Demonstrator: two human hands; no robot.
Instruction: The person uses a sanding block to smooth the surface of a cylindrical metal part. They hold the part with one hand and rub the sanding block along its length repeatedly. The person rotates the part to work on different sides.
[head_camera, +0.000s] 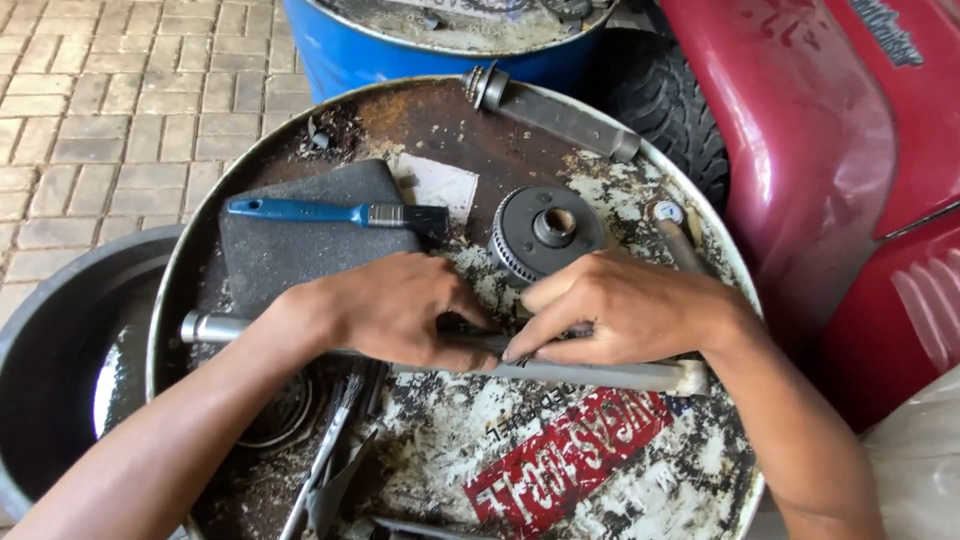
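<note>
Left hand (395, 305) clamped over a long grey metal shaft (600, 374) lying across mid-frame on the rusty drum top (450, 120). Right hand (625, 310) pinches down on the same shaft just beside it, fingertips (520, 350) touching; possibly a small part under them, can't tell. Toothed round hub (545, 235) sits just above the hands. Blue-handled brush (335, 213) on a dark grey pad (290, 250), upper left. Second shaft (555, 112) at drum's top edge. Red vehicle body (830, 150) right.

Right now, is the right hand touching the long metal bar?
Touching. The head view shows the right hand pressing its fingertips onto the long metal bar.
</note>
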